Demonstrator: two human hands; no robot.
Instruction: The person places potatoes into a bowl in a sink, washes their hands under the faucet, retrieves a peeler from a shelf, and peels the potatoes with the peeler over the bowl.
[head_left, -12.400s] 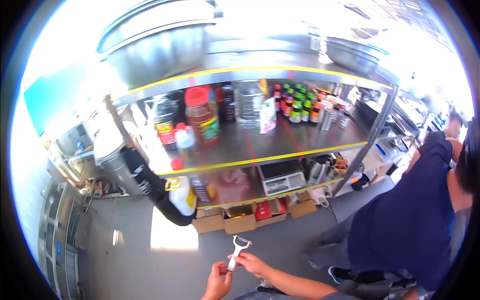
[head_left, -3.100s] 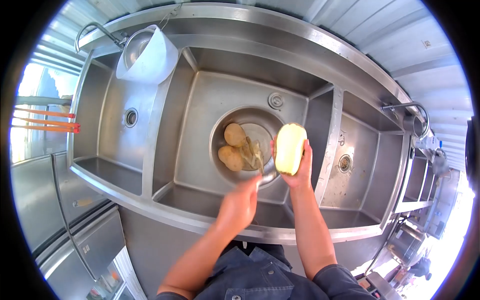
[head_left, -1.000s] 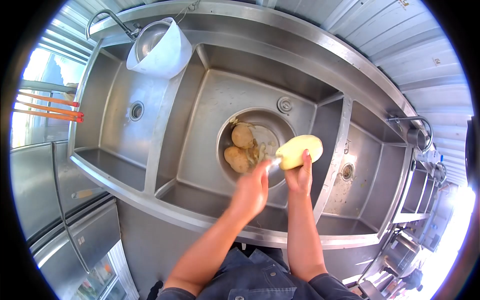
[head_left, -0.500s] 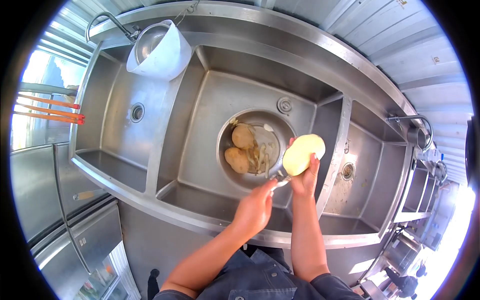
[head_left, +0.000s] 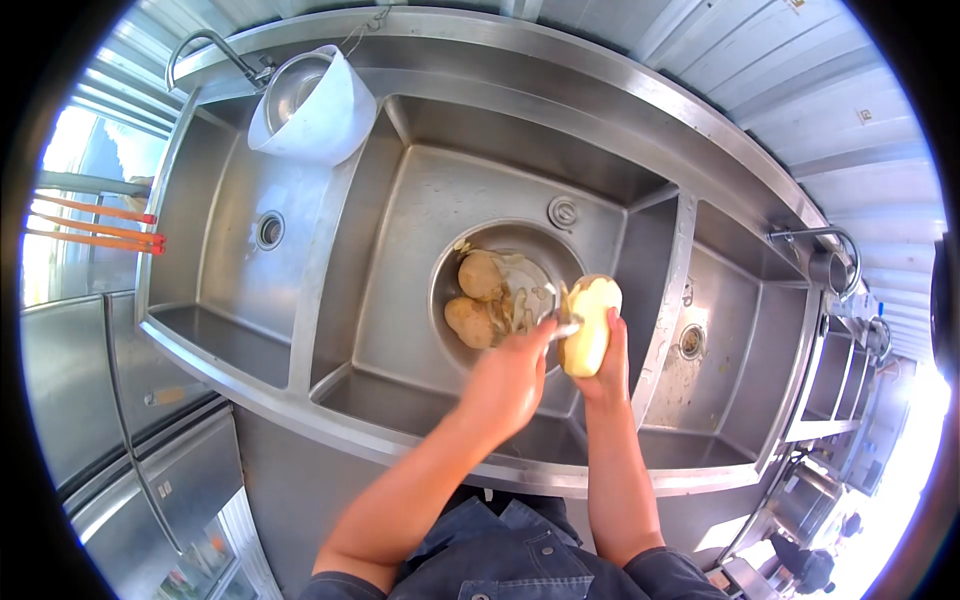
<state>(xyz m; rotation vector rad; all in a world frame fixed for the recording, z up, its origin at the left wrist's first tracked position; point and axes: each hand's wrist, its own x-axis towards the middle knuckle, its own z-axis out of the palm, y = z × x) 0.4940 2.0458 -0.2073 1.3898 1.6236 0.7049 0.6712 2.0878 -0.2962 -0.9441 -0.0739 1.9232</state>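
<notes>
My left hand point(head_left: 508, 380) is closed around the handle of a peeler point(head_left: 568, 328), whose head lies against the left side of a large potato point(head_left: 592, 325). That potato looks yellow and mostly bare, with a strip of peel lifting near the peeler. My right hand point(head_left: 608, 370) grips it from below and the right, thumb along its side. Just left of them, a round metal bowl point(head_left: 437, 290) stands in the middle sink basin. Two brown potatoes point(head_left: 481, 275) and a heap of peelings point(head_left: 522, 305) lie in it.
A white bucket point(head_left: 335, 115) with a metal bowl point(head_left: 293, 90) inside stands at the left basin's back corner. Faucets point(head_left: 215, 42) rise at both ends. Dividers point(head_left: 665, 320) separate the basins. A loose drain strainer point(head_left: 563, 212) lies behind the bowl.
The potato has turned more upright and shifted slightly left and down. My left hand has moved the peeler up along its left side.
</notes>
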